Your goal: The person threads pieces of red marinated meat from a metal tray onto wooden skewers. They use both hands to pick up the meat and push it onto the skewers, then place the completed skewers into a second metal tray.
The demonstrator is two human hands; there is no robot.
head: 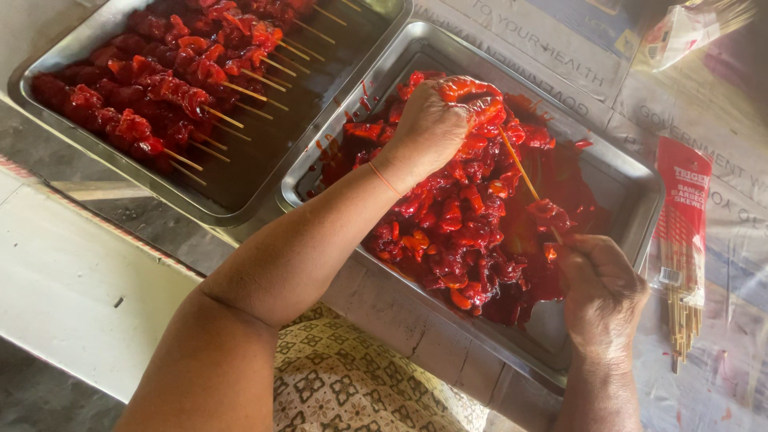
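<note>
My left hand (436,120) is closed on red marinated meat pieces at the upper end of a bamboo skewer (522,172), over the middle of a steel tray (620,172). My right hand (600,292) pinches the skewer's lower end near the tray's near right corner. The skewer runs slanted between both hands, with one meat chunk threaded partway along it. A heap of loose red meat (456,224) in red sauce fills the tray below.
A second steel tray (264,160) at the upper left holds several finished meat skewers (160,88) laid in rows. An open red-and-clear packet of bamboo sticks (680,248) lies at the right on newspaper (712,128). A patterned cloth (352,384) covers my lap.
</note>
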